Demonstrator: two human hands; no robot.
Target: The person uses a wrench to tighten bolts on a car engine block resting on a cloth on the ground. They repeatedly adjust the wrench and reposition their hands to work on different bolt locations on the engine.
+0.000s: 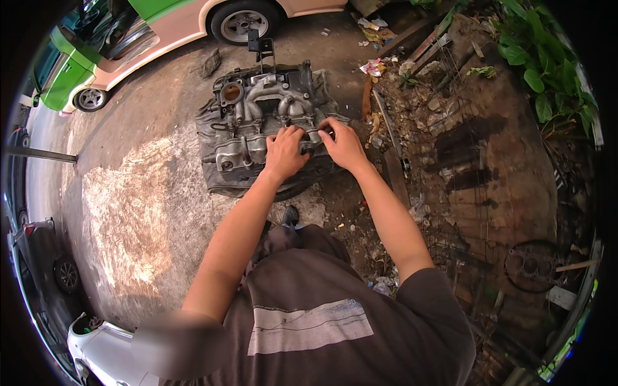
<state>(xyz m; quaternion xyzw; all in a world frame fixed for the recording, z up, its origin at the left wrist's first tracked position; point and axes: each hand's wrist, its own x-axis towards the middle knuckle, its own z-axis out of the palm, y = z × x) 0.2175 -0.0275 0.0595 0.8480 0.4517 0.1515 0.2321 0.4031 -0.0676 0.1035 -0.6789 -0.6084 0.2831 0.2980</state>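
A grimy metal engine (257, 106) sits in front of me on the ground, with a branched intake manifold, a round opening at its upper left and an upright black bracket (261, 45). My left hand (285, 149) has its fingers bent over the ribbed metal cover (228, 152) along the engine's near side, gripping it. Just right of it, at the cover's right part, my right hand (340, 143) is closed with thumb and forefinger close together; what lies between them is too small to make out.
A green and cream vehicle (161, 16) stands behind the engine, dark and silver cars (96, 350) at left. A metal pole (45, 154) juts in from the left. At right lie planks (393, 174), rubble, litter, leafy plants (534, 77) and a gasket (534, 264). My shoe (290, 215) is below the engine.
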